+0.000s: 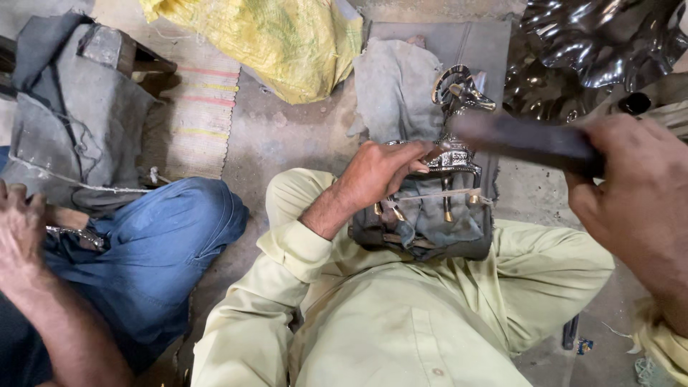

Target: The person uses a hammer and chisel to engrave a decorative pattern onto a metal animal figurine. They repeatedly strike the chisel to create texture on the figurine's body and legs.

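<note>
Gripping shiny metal figurine (459, 136), L hand (380, 172), cloth pad (430, 222)

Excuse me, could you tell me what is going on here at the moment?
A person sitting cross-legged on the floor steadies a small metal animal figurine with the left hand on a cloth-wrapped block in the lap. The right hand holds a dark, blurred tool raised above it. A co-worker's hand works alongside at left.
</note>
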The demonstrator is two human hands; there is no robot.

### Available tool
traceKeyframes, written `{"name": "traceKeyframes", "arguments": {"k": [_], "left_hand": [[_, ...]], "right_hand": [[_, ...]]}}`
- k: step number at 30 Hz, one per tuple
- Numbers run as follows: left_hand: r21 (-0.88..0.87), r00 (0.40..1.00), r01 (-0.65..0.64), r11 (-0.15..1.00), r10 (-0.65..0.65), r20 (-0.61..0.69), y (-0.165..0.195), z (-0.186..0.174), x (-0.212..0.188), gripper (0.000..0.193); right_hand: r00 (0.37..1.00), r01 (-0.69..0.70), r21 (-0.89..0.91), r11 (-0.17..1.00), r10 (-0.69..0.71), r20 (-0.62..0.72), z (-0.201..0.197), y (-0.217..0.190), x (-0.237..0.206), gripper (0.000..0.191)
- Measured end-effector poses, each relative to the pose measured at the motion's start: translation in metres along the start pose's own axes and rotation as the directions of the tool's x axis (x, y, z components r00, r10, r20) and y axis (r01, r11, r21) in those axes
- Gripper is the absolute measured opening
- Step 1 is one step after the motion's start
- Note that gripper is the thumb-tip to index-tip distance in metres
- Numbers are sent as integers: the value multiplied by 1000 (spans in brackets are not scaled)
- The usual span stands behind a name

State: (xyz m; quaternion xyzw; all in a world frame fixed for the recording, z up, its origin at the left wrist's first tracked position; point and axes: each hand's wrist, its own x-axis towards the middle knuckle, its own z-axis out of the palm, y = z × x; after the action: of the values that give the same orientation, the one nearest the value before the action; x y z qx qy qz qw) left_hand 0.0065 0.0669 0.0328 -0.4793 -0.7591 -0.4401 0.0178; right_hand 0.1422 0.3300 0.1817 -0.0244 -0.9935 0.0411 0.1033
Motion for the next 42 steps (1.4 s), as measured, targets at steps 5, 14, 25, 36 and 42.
{"name": "traceKeyframes", "arguments": {"k": [5, 14, 25, 36, 42], "left_hand": [[9, 1000, 3, 1000, -3, 4, 1, -1, -1, 43], [3, 1000, 28, 1000, -28, 4, 2, -3, 0, 44], [97, 998, 67, 993, -68, -2, 11, -5, 7, 31], [112, 988, 157, 981, -155, -23, 16, -1, 5, 24], [113, 991, 130, 985, -126, -41, 16, -2, 4, 30]], "right_hand": [[979, 170, -169, 971, -185, -80, 6, 2, 0, 29], [987, 135, -25, 991, -137, -84, 13, 7, -3, 24], [996, 91, -88, 992, -91, 7, 12, 6, 3, 35], [993, 114, -115, 987, -118, -24, 26, 17, 9, 34], [994, 112, -231, 966, -112, 16, 32, 24, 12, 37]]}}
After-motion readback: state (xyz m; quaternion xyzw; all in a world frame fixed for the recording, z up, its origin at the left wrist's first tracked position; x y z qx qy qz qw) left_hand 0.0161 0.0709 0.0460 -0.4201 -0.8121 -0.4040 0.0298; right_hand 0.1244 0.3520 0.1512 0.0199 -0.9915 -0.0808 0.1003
